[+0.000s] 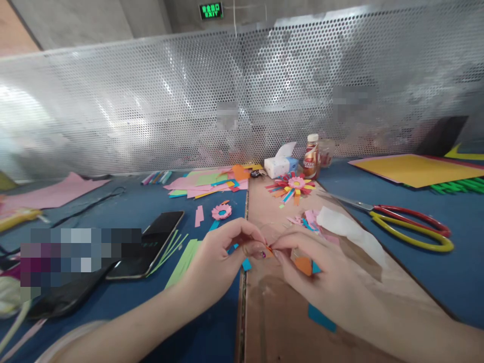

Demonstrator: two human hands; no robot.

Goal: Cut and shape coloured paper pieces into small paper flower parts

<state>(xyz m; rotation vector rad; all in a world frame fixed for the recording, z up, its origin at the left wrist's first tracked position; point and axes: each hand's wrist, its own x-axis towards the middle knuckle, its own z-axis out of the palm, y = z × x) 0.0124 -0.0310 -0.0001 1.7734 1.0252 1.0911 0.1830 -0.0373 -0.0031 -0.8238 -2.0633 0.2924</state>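
My left hand [230, 247] and my right hand [310, 257] meet at the middle, thumbs and fingertips pinching a small orange piece of paper [269, 250] between them. Most of that piece is hidden by the fingers. Under and behind my right hand lie another orange paper piece [303, 265] and a blue paper piece [321, 317]. Just beyond my left hand rests a pink paper flower ring [221, 212] with a blue centre. Farther back sits a many-coloured paper flower [296, 184] with a pink middle.
Scissors [410, 222] with red and yellow handles lie at right, near a crumpled white tissue [350, 232]. A tissue pack [280, 166] and a bottle [312, 157] stand at the back. Phone [151, 247], green strips [183, 259] and coloured sheets [204, 184] lie left. A perforated metal screen [242, 91] closes the far side.
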